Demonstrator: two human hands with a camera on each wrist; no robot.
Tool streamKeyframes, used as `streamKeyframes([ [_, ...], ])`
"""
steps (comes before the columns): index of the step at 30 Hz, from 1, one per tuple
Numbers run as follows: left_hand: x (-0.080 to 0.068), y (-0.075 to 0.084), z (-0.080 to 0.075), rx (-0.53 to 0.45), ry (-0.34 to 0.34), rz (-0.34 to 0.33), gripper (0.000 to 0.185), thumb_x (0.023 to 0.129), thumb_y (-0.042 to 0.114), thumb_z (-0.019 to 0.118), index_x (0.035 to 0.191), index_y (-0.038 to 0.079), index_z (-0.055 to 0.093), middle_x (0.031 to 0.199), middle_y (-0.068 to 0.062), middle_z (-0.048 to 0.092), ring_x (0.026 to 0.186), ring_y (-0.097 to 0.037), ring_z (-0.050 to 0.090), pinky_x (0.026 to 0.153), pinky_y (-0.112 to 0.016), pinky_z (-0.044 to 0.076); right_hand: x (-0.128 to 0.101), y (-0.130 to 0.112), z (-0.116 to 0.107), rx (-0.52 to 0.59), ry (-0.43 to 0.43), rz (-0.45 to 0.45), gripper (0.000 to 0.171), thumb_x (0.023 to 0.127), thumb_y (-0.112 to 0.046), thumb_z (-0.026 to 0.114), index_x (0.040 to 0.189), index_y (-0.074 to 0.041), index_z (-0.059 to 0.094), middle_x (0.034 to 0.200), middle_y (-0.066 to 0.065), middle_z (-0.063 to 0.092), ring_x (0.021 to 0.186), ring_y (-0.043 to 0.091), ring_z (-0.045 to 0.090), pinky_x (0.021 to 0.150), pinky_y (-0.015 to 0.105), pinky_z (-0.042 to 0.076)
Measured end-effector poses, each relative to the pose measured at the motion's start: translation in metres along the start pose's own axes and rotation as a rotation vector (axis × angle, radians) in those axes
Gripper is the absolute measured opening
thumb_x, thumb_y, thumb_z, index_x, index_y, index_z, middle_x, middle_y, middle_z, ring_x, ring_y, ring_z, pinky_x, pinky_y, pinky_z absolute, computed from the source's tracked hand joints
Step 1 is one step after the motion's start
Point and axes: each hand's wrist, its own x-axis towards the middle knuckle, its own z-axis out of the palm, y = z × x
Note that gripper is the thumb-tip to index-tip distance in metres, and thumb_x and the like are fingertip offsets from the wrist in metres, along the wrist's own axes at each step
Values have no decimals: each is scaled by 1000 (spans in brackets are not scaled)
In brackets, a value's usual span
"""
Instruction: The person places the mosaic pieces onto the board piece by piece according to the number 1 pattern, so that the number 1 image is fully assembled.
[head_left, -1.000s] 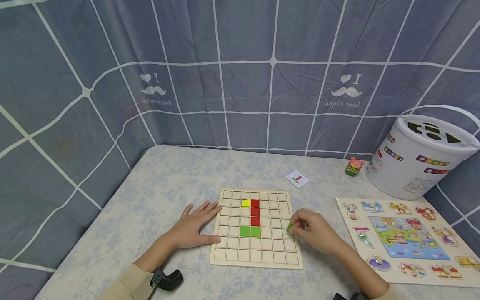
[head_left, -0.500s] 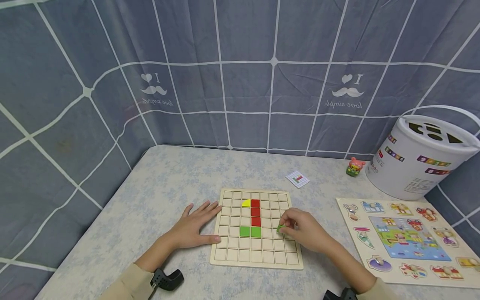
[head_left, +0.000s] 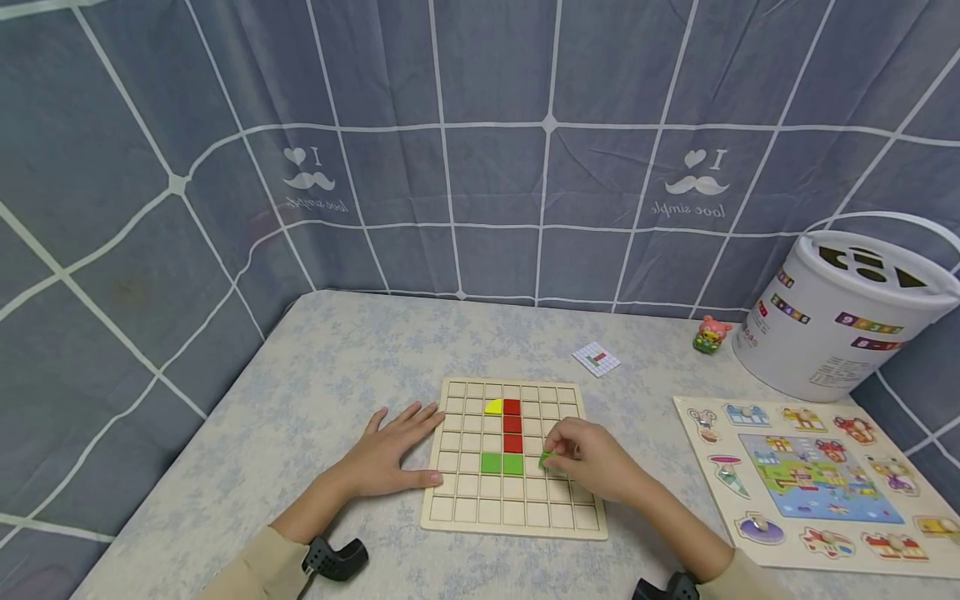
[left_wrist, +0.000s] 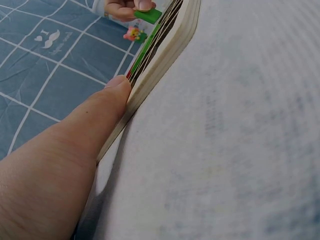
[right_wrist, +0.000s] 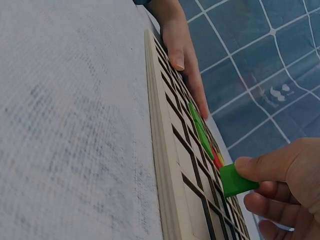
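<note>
A pale wooden grid board (head_left: 459, 518) lies on the table, holding a yellow piece (head_left: 492, 407), a column of red squares (head_left: 512, 425) and two green squares (head_left: 501, 463). My right hand (head_left: 581, 458) pinches a small green tile (head_left: 545, 459) just above the board, right of the green squares; the tile (right_wrist: 235, 180) hovers over an open cell. The same tile (left_wrist: 147, 15) shows in the left wrist view. My left hand (head_left: 390, 450) lies flat on the table, fingers straight, thumb (left_wrist: 107, 100) against the board's left edge (left_wrist: 165, 62).
A small pattern card (head_left: 596, 358) lies behind the board. At the right sit an animal peg puzzle (head_left: 817, 479), a white shape-sorter bucket (head_left: 840, 312) and a small pink figure (head_left: 711, 332). A grey-blue checked curtain (head_left: 480, 150) encloses the table.
My right hand has carried the green tile leftward over the board, from near its right edge to beside the two green squares. The left hand has stayed put.
</note>
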Motion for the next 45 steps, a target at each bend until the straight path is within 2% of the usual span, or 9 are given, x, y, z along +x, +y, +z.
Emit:
streamKeyframes([
  [8,0,0,0,1,-9,-15,91,84,64,62,156,19,29,160,-2,23,148,-26,14,111,-62,-2,6,-1,9,15,-17,-11,12,86,-9,75,87,-14,64,80,-10,55,74,6,51,65,24,47],
  [20,0,0,1,4,-3,-2,90,84,64,62,155,18,30,160,-3,24,147,-28,15,111,-64,-1,10,-2,14,20,-44,2,10,87,-10,74,89,-13,65,80,-10,54,73,7,50,63,24,46],
  [31,0,1,0,4,2,7,90,85,63,62,155,16,31,159,-5,25,147,-30,16,110,-65,0,8,-1,14,-38,-55,5,5,91,-13,71,94,-15,68,84,-12,55,73,5,50,64,24,47],
  [45,0,0,1,22,8,8,89,85,64,61,155,17,31,159,-5,26,147,-30,18,110,-66,1,2,2,14,-56,-73,-24,16,91,-15,70,106,-10,72,92,-8,56,72,5,47,64,24,45],
])
